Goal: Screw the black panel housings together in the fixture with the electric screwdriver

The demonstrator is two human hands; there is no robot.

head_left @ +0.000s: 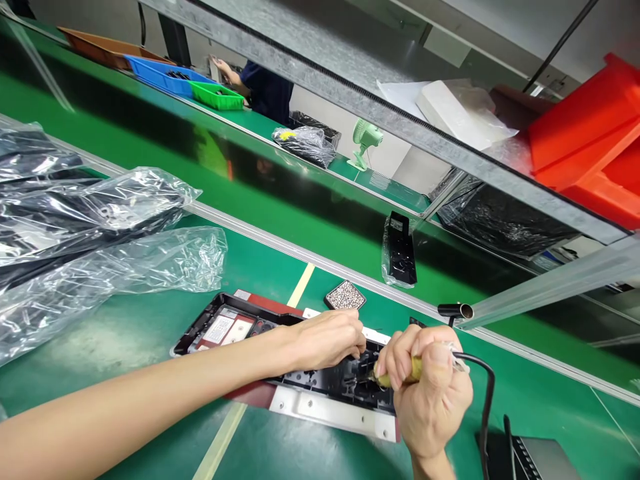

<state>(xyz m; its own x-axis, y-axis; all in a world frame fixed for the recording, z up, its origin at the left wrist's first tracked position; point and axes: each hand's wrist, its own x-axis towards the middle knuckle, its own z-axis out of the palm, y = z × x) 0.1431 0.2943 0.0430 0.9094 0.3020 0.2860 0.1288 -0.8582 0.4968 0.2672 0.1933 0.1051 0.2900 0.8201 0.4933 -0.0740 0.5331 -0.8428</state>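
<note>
A long black plastic housing (320, 380) lies open side up in a white and dark-red fixture (340, 415) on the green bench. My right hand (433, 393) is wrapped round a corded tool (416, 370) with a yellowish handle, its black cable leaving toward the right. The tool's front end points down into the right part of the housing; its tip is hard to make out. My left hand (325, 340) reaches over the housing with its fingers closed and bent down near the tool; anything between them is hidden. A small box of tiny metal parts (345, 295) sits just behind the fixture.
Bagged black parts (90, 220) cover the left of the bench. A metal tube holder (455, 311) stands at right. Behind runs a green belt with another bagged black housing (401, 250). A shelf overhead carries a red bin (585, 133). Across the belt, a person's arm (233, 73) shows.
</note>
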